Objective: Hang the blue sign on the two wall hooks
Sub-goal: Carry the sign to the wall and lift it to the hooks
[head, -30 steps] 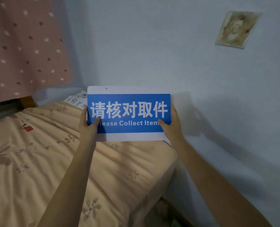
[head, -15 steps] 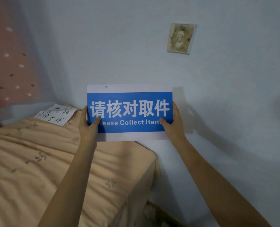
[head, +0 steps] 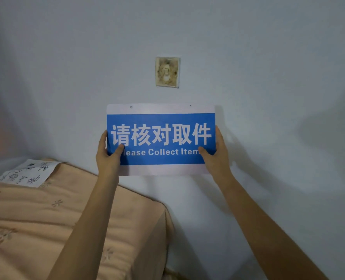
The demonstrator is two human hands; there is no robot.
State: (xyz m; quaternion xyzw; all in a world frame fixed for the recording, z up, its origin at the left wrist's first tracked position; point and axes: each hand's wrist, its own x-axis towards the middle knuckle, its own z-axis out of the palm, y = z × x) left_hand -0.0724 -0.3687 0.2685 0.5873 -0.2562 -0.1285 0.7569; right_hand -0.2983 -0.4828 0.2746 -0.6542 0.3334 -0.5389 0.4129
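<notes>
Clearly the blue sign is a thin, flat board, and I judge it light and fairly stiff, since it keeps its shape while gripped only at the ends. It is held level in front of the wall, below the stained patch; whether it touches the wall I cannot tell. The left hand pinches its left edge, thumb pressed on the blue face and fingers behind. The right hand pinches the right edge the same way. Taking it at both ends seems right, as that leaves the white top strip free, where two small holes sit. The smooth face may be slippery, so firm thumbs help. No hooks are visible on the wall, so the exact target is unclear. The wall is plain, pale and dimly lit. Left of the sign and lower lies a bed with a peach cover, and a sheet of handwritten paper rests on it near the wall.
</notes>
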